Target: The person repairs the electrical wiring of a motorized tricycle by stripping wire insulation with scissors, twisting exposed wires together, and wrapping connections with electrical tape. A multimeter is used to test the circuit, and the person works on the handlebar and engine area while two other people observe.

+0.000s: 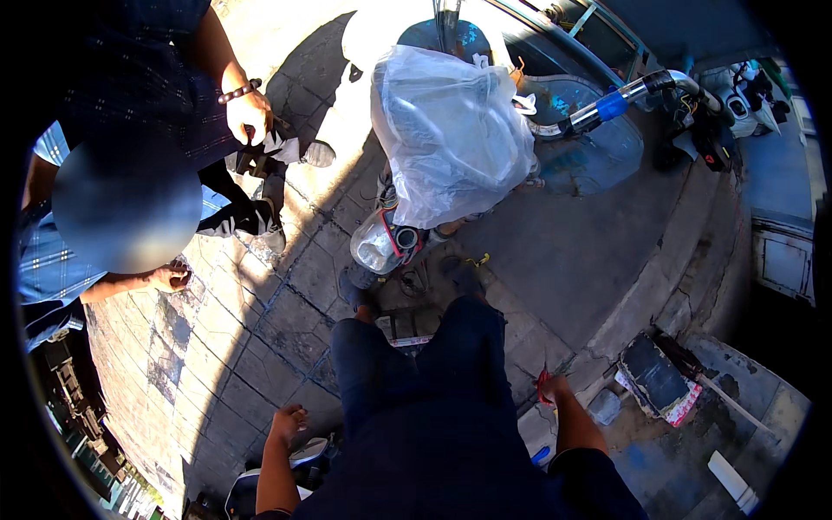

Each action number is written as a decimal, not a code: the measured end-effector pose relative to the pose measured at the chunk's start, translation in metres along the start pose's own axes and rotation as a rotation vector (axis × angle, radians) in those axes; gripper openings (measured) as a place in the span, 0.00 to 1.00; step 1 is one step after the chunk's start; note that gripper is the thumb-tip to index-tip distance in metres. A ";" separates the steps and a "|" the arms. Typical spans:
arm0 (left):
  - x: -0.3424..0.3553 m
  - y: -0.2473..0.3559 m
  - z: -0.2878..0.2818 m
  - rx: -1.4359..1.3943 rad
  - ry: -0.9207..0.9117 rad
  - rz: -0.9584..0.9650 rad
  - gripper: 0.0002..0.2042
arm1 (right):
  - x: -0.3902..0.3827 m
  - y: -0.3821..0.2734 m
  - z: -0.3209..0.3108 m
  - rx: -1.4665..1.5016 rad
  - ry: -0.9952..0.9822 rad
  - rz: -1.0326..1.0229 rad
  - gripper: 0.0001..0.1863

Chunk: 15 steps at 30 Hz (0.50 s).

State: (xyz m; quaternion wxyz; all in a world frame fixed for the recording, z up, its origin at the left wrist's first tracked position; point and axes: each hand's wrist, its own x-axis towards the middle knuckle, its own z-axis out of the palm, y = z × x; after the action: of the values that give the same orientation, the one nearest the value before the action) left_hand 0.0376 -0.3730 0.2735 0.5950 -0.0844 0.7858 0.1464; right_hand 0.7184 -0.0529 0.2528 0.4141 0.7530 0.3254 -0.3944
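Note:
My left hand (pixel 289 422) hangs beside my left thigh, its fingers loosely curled in, with nothing seen in it. Off to the other side, my right hand (pixel 555 388) is closed around a slim red-handled tool (pixel 543 386); its exact kind is too small to tell. In front of my knees stands a machine largely hidden under a whitish plastic sheet (pixel 455 130). Below the sheet, a clear plastic container (pixel 375 245) sits next to a dark round opening with a red rim (pixel 405 237). Neither hand touches the machine.
Two people stand at the left; one person's hand (pixel 249 117) wears a beaded bracelet, another hand (pixel 172 277) hangs lower. A metal pipe (pixel 598 113) with blue wrapping extends right. A dark worn block (pixel 654 377) lies on the ledge at right. Stone paving (pixel 286 347) surrounds my feet.

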 end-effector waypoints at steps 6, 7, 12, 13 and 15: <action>0.047 0.058 -0.017 0.110 0.141 0.199 0.13 | -0.030 -0.052 -0.001 0.315 0.040 0.013 0.38; 0.061 0.071 -0.011 0.098 0.181 0.239 0.13 | -0.022 -0.062 -0.008 0.293 0.059 -0.012 0.40; 0.163 0.132 0.025 0.086 0.329 0.513 0.12 | 0.071 -0.107 -0.048 0.300 0.054 -0.045 0.44; 0.192 0.147 0.029 0.096 0.347 0.547 0.12 | 0.098 -0.118 -0.049 0.344 0.063 -0.101 0.44; 0.252 0.171 0.033 0.118 0.397 0.618 0.13 | 0.153 -0.139 -0.046 0.405 0.070 -0.174 0.44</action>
State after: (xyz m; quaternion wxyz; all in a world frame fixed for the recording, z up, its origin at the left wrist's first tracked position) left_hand -0.0551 -0.1906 0.0455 0.3628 0.1646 0.8813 0.2542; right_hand 0.6925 0.0745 0.0854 0.2072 0.8032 0.3175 -0.4595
